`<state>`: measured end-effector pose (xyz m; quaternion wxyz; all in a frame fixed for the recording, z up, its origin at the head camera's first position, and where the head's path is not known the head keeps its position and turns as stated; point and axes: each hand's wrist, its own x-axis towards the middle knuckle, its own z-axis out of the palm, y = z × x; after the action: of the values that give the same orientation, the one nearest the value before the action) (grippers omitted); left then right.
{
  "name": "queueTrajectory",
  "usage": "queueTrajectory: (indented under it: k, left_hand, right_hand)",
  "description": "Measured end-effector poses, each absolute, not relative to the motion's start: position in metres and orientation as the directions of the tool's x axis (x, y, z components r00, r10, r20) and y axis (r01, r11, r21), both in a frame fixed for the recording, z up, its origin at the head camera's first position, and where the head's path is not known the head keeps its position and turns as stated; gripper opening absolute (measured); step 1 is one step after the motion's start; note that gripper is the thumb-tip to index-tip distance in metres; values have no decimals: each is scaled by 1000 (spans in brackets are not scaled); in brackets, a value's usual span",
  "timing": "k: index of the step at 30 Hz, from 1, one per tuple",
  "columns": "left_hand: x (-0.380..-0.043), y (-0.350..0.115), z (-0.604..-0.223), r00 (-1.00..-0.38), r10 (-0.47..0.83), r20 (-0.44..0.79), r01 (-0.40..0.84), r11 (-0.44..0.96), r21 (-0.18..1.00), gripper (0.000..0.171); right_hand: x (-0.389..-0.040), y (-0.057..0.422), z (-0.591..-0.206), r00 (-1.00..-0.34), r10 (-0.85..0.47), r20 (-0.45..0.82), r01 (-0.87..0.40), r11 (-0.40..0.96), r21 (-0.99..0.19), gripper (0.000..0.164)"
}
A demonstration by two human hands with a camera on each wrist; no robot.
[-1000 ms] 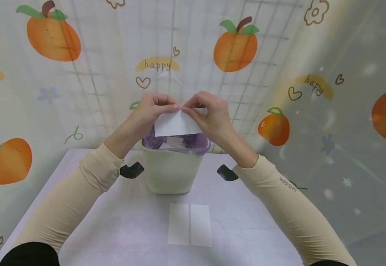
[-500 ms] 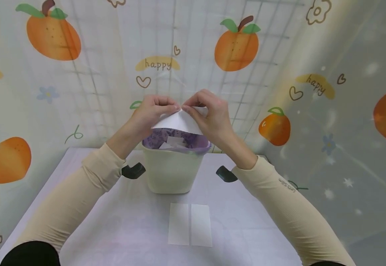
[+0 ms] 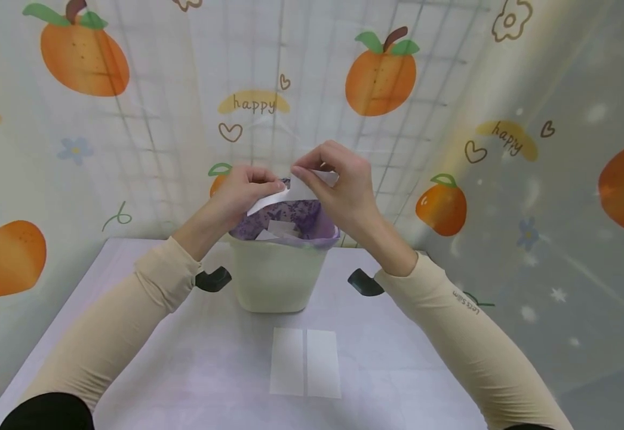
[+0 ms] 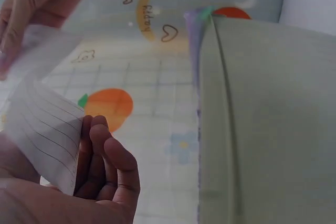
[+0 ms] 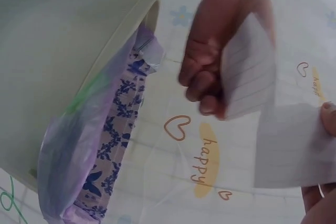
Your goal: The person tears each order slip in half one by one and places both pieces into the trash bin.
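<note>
My left hand [image 3: 244, 194] and right hand [image 3: 341, 185] are raised over the bin, each pinching part of a sheet of white paper. A tear opens between the thumbs; the left part [image 3: 269, 200] tilts down and the right part [image 3: 303, 189] stays higher. Ruled lines show on the paper [image 4: 50, 135] in the left wrist view. In the right wrist view, the left part [image 5: 249, 72] and right part [image 5: 294, 148] meet at a narrow spot. Below stands a pale green bin [image 3: 279, 275] with a purple plastic bag [image 3: 329, 230] lining it.
White paper pieces [image 3: 283, 228] lie in the bin's mouth. A purple surface with dark blue print [image 3: 290, 210] rises at the bin's back. Two white rectangles [image 3: 287, 361] lie side by side on the pale table [image 3: 193, 370]. A fruit-print curtain [image 3: 183, 119] hangs behind.
The paper first hung flat, then bent upward, and now splits between the hands. My left hand has moved down and slightly left, and my right hand slightly up.
</note>
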<state>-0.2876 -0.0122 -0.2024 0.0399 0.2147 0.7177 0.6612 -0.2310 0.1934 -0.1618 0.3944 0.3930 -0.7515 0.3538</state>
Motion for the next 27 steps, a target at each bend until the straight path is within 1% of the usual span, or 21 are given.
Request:
queueTrajectory:
  k: [6, 9, 16, 22, 24, 27]
  left_hand:
    - [-296, -22, -210, -916, 321, 240, 285, 103, 953, 20]
    - [-299, -24, -213, -923, 295, 248, 296, 128, 947, 19]
    - [-299, -28, -214, -934, 269, 235, 283, 153, 947, 17]
    - [-304, -33, -217, -950, 226, 217, 258, 167, 952, 21]
    - [-307, -34, -218, -956, 203, 211, 248, 183, 951, 23]
    - [-308, -33, -219, -961, 181, 208, 243, 200, 949, 26]
  right_hand:
    - [-226, 190, -159, -340, -326, 882, -891, 413, -190, 6]
    - [-226, 189, -159, -338, -323, 884, -890, 415, -189, 6]
    - [-228, 192, -162, -356, -297, 886, -880, 426, -210, 6]
    - [-230, 196, -161, -367, -278, 888, -869, 443, -221, 6]
    - [-231, 197, -160, -377, -275, 884, -863, 450, -228, 5]
    - [-235, 200, -162, -416, -281, 865, -840, 482, -247, 5]
